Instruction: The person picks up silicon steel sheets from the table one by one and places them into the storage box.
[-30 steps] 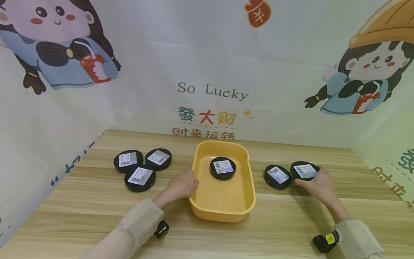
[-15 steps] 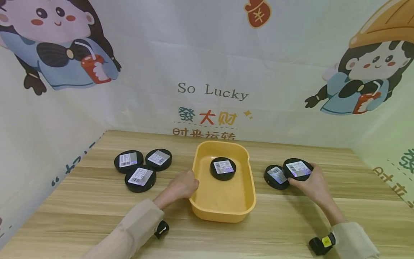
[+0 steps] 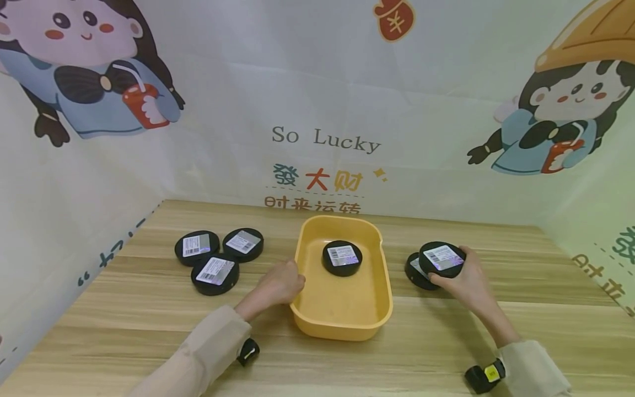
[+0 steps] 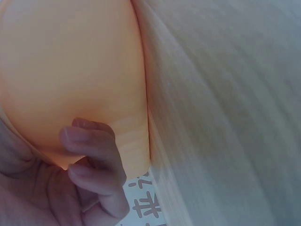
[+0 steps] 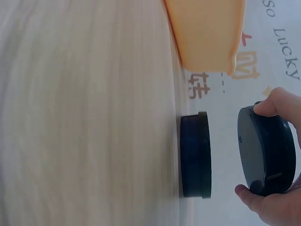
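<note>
At the left side of the yellow plastic tub [image 3: 342, 325], my left hand [image 3: 279, 282] grips the rim, its fingers curled beside the wall [image 4: 70, 61] in the left wrist view. One flat, round black container [image 3: 342, 258] with a barcode label lies inside the tub. My right hand [image 3: 468, 284] holds another flat, round black container [image 3: 443, 259] by its sides between thumb and fingers. In the right wrist view this held container [image 5: 265, 148] is raised and tilted, apart from a third black container [image 5: 195, 155] standing on the table. From the head view it partly covers that one.
Three more black containers [image 3: 215, 274] with labels sit in a cluster on the wooden table [image 3: 124, 331], left of the tub. A printed cloth backdrop [image 3: 223, 110] rises behind the table and along both sides. Each wrist carries a small black camera [image 3: 483, 377].
My right hand has lifted the black container from the table and carried it left, over the neighbouring one. My left hand and the tub have stayed in place.
</note>
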`<control>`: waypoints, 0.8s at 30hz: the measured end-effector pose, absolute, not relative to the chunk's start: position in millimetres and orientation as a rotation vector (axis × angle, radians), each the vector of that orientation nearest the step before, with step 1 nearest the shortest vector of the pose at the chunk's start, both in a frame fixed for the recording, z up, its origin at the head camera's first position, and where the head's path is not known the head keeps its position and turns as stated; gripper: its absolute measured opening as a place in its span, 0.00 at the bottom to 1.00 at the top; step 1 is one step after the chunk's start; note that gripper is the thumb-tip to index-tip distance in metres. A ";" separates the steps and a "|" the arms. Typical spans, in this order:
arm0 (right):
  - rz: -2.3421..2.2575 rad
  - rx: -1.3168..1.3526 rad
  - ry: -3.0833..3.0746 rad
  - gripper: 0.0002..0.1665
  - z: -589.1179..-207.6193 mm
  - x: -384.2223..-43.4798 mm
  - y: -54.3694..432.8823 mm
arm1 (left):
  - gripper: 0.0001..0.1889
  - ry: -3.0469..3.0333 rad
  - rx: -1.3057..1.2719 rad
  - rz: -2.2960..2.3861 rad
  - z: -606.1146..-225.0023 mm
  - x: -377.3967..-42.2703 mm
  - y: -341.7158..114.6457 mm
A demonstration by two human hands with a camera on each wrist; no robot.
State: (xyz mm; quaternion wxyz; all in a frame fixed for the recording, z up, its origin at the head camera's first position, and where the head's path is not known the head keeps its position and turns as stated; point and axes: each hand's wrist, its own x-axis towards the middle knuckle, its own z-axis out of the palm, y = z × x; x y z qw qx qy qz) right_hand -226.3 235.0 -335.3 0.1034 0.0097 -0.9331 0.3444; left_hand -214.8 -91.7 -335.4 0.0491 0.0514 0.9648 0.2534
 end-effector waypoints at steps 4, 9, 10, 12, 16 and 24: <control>1.015 0.044 -2.742 0.51 -335.7 -225.6 229.8 | 0.09 2.936 0.152 0.766 -335.0 -214.7 -91.5; 1.028 0.046 -2.746 0.51 -335.0 -225.2 223.9 | 0.09 2.939 0.156 0.768 -334.9 -214.7 -91.7; 1.031 0.046 -2.749 0.51 -334.7 -225.2 222.8 | 0.09 2.940 0.157 0.770 -335.0 -214.7 -91.6; 1.029 0.050 -2.754 0.51 -334.2 -224.9 220.6 | 0.08 2.940 0.158 0.772 -335.0 -214.7 -91.6; 1.023 0.082 -2.752 0.51 -333.4 -224.4 216.0 | 0.08 2.934 0.155 0.775 -335.0 -214.8 -91.5; 1.035 0.148 -2.722 0.50 -330.1 -224.0 207.9 | 0.09 2.934 0.164 0.766 -334.7 -214.8 -91.4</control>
